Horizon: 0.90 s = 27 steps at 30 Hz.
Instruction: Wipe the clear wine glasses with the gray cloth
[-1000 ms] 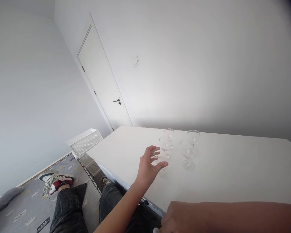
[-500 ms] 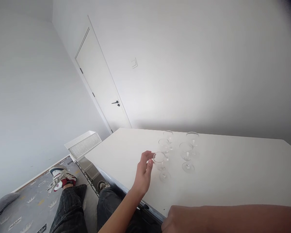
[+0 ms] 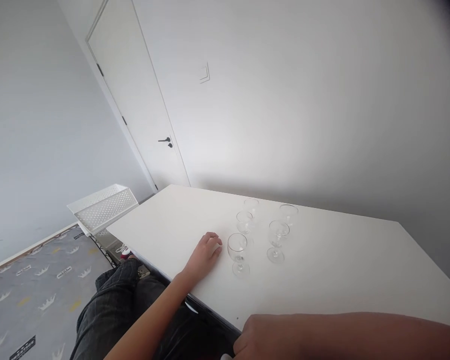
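Note:
My left hand [image 3: 206, 252] rests on the white table, its fingers loosely bent and apart, holding nothing. Just right of it stands a clear stemmed glass [image 3: 237, 247], upright, with a small gap to my fingertips. Behind that one are a second stemmed glass [image 3: 244, 223] and a third glass [image 3: 251, 206] in the same row. Another stemmed glass [image 3: 278, 233] and a glass [image 3: 288, 216] behind it form a row to the right. My right hand [image 3: 249, 337] is curled at the table's near edge, partly cut off by the frame; what its fingers close on is hidden.
The white table [image 3: 333, 265] runs along the wall. A white perforated basket [image 3: 107, 207] stands beyond its left end. A door [image 3: 135, 90] with a dark handle is at the back left. My legs [image 3: 116, 300] are below the near edge, over a patterned grey floor covering [image 3: 45, 295].
My left hand has let go of the nearest glass and drawn back left onto the table. The view has shifted, and my right hand stays curled near the edge.

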Each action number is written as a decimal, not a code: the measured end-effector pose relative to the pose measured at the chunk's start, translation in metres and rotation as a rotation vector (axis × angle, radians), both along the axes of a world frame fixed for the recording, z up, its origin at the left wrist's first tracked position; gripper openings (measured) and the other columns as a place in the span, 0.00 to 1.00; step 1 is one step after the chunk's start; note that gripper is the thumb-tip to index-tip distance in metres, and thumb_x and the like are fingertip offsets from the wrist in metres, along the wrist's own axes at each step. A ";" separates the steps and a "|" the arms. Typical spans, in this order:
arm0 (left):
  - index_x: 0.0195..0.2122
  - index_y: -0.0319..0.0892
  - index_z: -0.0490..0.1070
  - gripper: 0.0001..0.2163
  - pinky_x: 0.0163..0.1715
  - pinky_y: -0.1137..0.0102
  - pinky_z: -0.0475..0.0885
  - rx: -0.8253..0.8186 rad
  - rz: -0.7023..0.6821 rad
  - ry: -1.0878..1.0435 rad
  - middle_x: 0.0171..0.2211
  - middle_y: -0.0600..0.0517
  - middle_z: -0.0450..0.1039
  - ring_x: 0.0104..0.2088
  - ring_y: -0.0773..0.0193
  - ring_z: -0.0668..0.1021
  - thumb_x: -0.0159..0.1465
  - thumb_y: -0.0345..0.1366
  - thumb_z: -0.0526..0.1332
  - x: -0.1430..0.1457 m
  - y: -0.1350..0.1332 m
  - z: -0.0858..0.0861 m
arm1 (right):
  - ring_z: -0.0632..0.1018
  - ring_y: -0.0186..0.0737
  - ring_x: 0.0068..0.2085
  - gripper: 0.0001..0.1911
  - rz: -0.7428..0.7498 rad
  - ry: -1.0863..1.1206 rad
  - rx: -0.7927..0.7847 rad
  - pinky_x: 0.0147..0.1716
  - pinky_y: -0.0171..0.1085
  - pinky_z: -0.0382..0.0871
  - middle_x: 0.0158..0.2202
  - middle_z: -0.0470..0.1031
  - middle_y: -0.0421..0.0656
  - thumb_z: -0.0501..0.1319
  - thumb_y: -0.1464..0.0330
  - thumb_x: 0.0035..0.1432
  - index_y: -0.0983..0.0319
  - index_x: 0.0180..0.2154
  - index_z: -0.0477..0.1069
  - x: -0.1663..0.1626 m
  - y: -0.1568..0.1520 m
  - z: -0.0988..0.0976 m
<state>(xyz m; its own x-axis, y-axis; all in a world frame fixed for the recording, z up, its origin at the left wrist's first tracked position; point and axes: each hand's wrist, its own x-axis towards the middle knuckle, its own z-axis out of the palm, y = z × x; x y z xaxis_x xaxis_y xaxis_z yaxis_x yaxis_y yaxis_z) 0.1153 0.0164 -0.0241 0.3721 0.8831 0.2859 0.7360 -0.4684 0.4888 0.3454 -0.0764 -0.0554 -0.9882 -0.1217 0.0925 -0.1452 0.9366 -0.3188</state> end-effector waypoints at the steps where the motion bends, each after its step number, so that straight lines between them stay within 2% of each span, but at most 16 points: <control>1: 0.49 0.48 0.72 0.09 0.59 0.53 0.74 -0.009 -0.022 0.003 0.57 0.46 0.69 0.56 0.57 0.76 0.73 0.34 0.54 0.000 -0.001 0.001 | 0.70 0.33 0.25 0.11 0.002 0.006 0.006 0.20 0.33 0.54 0.28 0.72 0.36 0.65 0.64 0.59 0.57 0.30 0.63 0.001 0.000 0.001; 6: 0.51 0.48 0.71 0.10 0.59 0.53 0.74 0.003 -0.074 0.016 0.55 0.47 0.71 0.55 0.56 0.76 0.72 0.33 0.55 0.002 -0.006 0.002 | 0.69 0.32 0.31 0.16 0.002 0.141 0.087 0.22 0.34 0.55 0.34 0.74 0.36 0.67 0.65 0.56 0.59 0.26 0.60 0.003 0.000 0.002; 10: 0.51 0.47 0.70 0.10 0.58 0.50 0.74 0.054 -0.094 0.049 0.54 0.45 0.71 0.53 0.54 0.75 0.70 0.32 0.57 0.008 -0.007 -0.003 | 0.68 0.34 0.29 0.11 -0.081 0.204 0.187 0.20 0.36 0.49 0.34 0.73 0.36 0.67 0.64 0.57 0.59 0.30 0.66 0.001 -0.004 0.000; 13: 0.51 0.47 0.70 0.10 0.58 0.48 0.73 0.054 -0.105 0.048 0.54 0.45 0.70 0.54 0.53 0.75 0.70 0.33 0.58 0.009 -0.006 -0.006 | 0.69 0.36 0.28 0.08 -0.143 0.202 0.230 0.19 0.37 0.45 0.33 0.74 0.37 0.65 0.61 0.61 0.59 0.36 0.71 -0.012 -0.010 0.004; 16: 0.53 0.48 0.70 0.12 0.62 0.45 0.70 0.021 -0.149 0.027 0.57 0.46 0.70 0.57 0.52 0.74 0.69 0.36 0.62 0.007 -0.005 -0.005 | 0.69 0.38 0.25 0.09 -0.270 0.134 0.238 0.19 0.37 0.44 0.30 0.73 0.37 0.62 0.59 0.65 0.57 0.38 0.73 -0.037 -0.018 0.013; 18: 0.55 0.49 0.69 0.14 0.64 0.46 0.68 -0.010 -0.205 0.010 0.59 0.46 0.69 0.60 0.52 0.73 0.68 0.38 0.63 0.004 -0.001 -0.004 | 0.71 0.40 0.26 0.10 -0.372 0.074 0.251 0.19 0.37 0.47 0.31 0.75 0.40 0.61 0.60 0.66 0.59 0.35 0.73 -0.058 -0.025 0.016; 21: 0.60 0.51 0.68 0.20 0.66 0.47 0.68 -0.068 -0.311 0.021 0.65 0.45 0.65 0.65 0.50 0.69 0.67 0.41 0.66 0.004 0.011 0.001 | 0.76 0.44 0.28 0.09 -0.518 -0.049 0.256 0.19 0.37 0.53 0.31 0.77 0.46 0.61 0.67 0.66 0.61 0.33 0.75 -0.088 -0.033 0.013; 23: 0.63 0.53 0.68 0.25 0.68 0.44 0.64 -0.102 -0.381 0.069 0.70 0.44 0.59 0.69 0.46 0.64 0.65 0.46 0.68 0.007 0.021 0.006 | 0.76 0.43 0.26 0.08 -0.568 -0.161 0.147 0.19 0.36 0.56 0.29 0.77 0.46 0.62 0.70 0.64 0.62 0.32 0.77 -0.104 -0.036 0.008; 25: 0.65 0.53 0.67 0.30 0.71 0.39 0.56 -0.127 -0.440 0.138 0.74 0.44 0.51 0.73 0.41 0.58 0.63 0.52 0.69 0.012 0.030 0.011 | 0.77 0.40 0.26 0.08 -0.574 -0.221 0.024 0.20 0.34 0.62 0.29 0.78 0.45 0.62 0.70 0.65 0.62 0.33 0.79 -0.113 -0.037 0.004; 27: 0.68 0.55 0.65 0.35 0.72 0.35 0.48 -0.141 -0.498 0.211 0.76 0.44 0.45 0.75 0.37 0.52 0.61 0.59 0.68 0.019 0.036 0.015 | 0.80 0.39 0.34 0.07 -0.563 -0.234 -0.032 0.28 0.35 0.73 0.38 0.80 0.46 0.63 0.67 0.67 0.61 0.41 0.79 -0.114 -0.038 0.004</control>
